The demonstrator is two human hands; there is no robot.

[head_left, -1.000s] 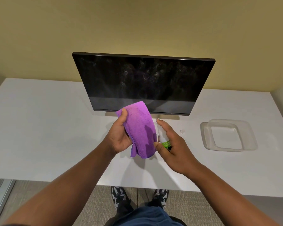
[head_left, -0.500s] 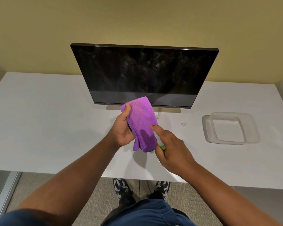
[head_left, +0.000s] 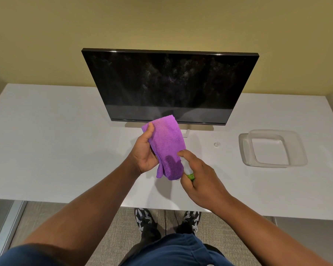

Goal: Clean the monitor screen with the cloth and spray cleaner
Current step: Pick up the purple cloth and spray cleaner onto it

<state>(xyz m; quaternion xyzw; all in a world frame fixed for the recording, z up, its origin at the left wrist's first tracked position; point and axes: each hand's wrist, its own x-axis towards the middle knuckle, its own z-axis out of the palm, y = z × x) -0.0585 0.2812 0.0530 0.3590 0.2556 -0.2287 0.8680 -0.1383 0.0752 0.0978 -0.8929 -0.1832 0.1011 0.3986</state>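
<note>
A dark monitor (head_left: 169,87) with dusty smudges across its screen stands on the white desk (head_left: 56,146). My left hand (head_left: 144,152) holds a folded purple cloth (head_left: 166,144) upright in front of the screen's lower edge, thumb on the cloth's top left corner. A darker patch shows on the cloth's lower part. My right hand (head_left: 200,179) grips a small white spray bottle with a green label (head_left: 188,172), its nozzle close against the cloth, forefinger on top of it.
A clear plastic tray (head_left: 273,148) lies on the desk to the right. A small clear cap (head_left: 216,144) sits between it and the monitor stand. The yellow wall rises right behind the monitor. My shoes and the carpet show below the desk's front edge.
My right hand brought the spray bottle closer to the cloth, and a dark patch has appeared on the cloth's lower part. The camera has shifted slightly.
</note>
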